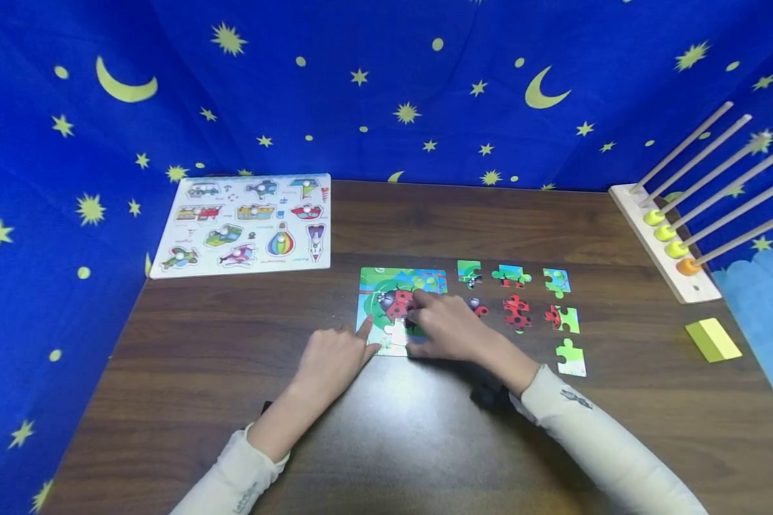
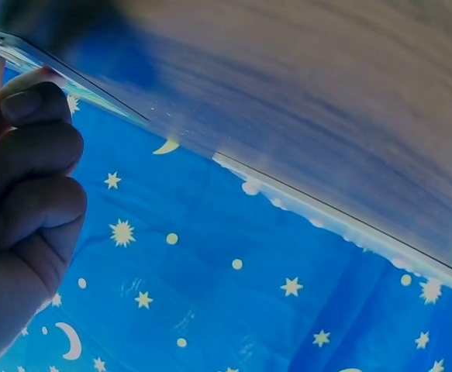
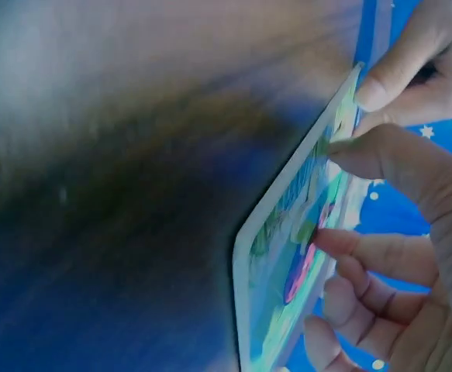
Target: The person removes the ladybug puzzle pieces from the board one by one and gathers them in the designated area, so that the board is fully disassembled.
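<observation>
A puzzle board (image 1: 368, 280) with a ladybug picture lies on the table. On its lower left part, my left hand (image 1: 335, 357) rests an extended index finger and thumb; the left wrist view shows its other fingers curled (image 2: 36, 147). My right hand (image 1: 451, 325) bends over the board's right half. Between its thumb and index finger it pinches a jigsaw piece (image 3: 306, 231), mostly hidden by the fingers. A pale, glare-lit patch shows on the board beside them. Loose jigsaw pieces (image 1: 517, 312) lie in rows right of the board, one (image 1: 477, 307) partly behind the right hand.
At the back left lies a white peg puzzle (image 1: 245, 223) with vehicle pictures. A wooden rod stand (image 1: 666, 243) with yellow and orange beads stands at the right, a yellow block (image 1: 713, 340) in front of it. Starry blue cloth (image 1: 386, 93) hangs behind the table.
</observation>
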